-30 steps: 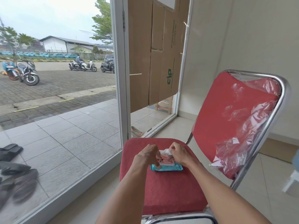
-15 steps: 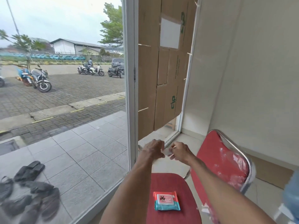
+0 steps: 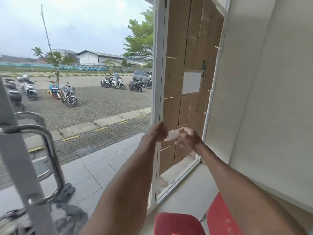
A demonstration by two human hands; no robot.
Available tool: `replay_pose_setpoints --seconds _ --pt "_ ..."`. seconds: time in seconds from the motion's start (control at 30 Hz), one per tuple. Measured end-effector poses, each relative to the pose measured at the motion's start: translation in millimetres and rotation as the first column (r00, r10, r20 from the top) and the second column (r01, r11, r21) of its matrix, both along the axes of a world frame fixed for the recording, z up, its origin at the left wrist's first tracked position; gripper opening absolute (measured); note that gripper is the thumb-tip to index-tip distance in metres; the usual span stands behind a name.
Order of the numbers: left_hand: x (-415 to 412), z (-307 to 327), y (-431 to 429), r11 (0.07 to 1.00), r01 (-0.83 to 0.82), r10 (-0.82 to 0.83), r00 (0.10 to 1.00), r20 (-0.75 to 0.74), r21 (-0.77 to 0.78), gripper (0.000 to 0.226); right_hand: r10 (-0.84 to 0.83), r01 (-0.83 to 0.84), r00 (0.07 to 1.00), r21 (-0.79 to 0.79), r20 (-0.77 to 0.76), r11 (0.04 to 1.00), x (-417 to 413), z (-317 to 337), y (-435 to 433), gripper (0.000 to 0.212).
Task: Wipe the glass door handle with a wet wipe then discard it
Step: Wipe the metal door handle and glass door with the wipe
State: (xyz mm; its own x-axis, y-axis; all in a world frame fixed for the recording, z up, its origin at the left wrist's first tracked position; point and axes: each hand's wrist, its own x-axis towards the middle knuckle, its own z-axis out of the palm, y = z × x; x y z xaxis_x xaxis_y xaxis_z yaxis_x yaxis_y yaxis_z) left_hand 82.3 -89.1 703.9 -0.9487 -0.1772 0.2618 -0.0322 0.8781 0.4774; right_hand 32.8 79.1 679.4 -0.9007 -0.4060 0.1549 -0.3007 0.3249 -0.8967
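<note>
— So, what are the fingers doing?

— Both sets are pinched narrow on one wet wipe (image 3: 171,135). The left hand (image 3: 158,132) curls closed on the wipe's left edge; the right hand (image 3: 188,137) grips its right edge, and the pale sheet spans the short gap between them. The picture is blurred there, so I cannot tell single fingertips apart.

— Where is the door handle?

— Far to the left of the fingers, well apart from them. The glass door handle (image 3: 49,150) is a looped metal bar on a white door frame (image 3: 18,160); a second loop shows behind the glass, so two loops, touched by neither hand.

— And below the fingers?

— One red chair (image 3: 177,223), seat and a strip of backrest at the bottom edge, nearer than the hands.

— Beyond them?

— One cardboard-covered panel (image 3: 189,82) just behind the fingers, bearing one white sheet of paper (image 3: 191,83). Left of the fingers, through the glass, dark sandals (image 3: 66,192) lie on the tiles; their number I cannot count.
</note>
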Motion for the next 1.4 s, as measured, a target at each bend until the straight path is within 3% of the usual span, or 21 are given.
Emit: replay_pose_setpoints --seconds 0.13,0.37,0.47,0.67,0.8,0.9,1.1,1.27,1.4 --pt "27 39 -32 0.995 -0.062 0.069 0.995 -0.079 0.083 0.02 0.109 -0.111 0.994 -0.062 -0.032 0.992 16 38 -38 0.016" --pt "78 60 -90 0.953 -0.183 0.21 0.973 -0.091 0.243 0.013 0.296 -0.285 0.955 -0.212 0.019 0.935 42 64 -113 0.035" --pt "102 67 -116 0.921 -0.253 0.306 0.94 -0.149 0.295 0.016 0.408 -0.4 0.913 -0.233 -0.012 0.886 55 78 -148 0.028" --pt "169 77 -170 0.842 -0.439 0.516 0.827 -0.225 0.314 0.015 0.526 -0.522 0.849 -0.244 -0.055 0.817 87 91 -223 0.007" --pt "228 80 -207 0.752 -0.579 0.652 0.723 -0.228 0.314 0.02 0.66 -0.631 0.751 -0.318 -0.021 0.707 122 94 -275 0.005" --pt "262 82 -231 0.685 -0.639 0.723 0.656 -0.219 0.35 0.006 0.74 -0.677 0.672 -0.401 0.006 0.618 148 96 -311 0.016" --pt "311 77 -278 0.573 -0.703 0.815 0.545 -0.198 0.422 0.011 0.769 -0.691 0.638 -0.415 0.035 0.592 183 88 -376 0.015" --pt "325 65 -312 0.55 -0.689 0.83 0.514 -0.217 0.471 0.011 0.775 -0.68 0.628 -0.437 0.068 0.589 195 83 -411 0.027" --pt "330 53 -328 0.55 -0.666 0.831 0.498 -0.248 0.503 0.025 0.746 -0.651 0.662 -0.435 0.078 0.623 201 82 -427 0.018"
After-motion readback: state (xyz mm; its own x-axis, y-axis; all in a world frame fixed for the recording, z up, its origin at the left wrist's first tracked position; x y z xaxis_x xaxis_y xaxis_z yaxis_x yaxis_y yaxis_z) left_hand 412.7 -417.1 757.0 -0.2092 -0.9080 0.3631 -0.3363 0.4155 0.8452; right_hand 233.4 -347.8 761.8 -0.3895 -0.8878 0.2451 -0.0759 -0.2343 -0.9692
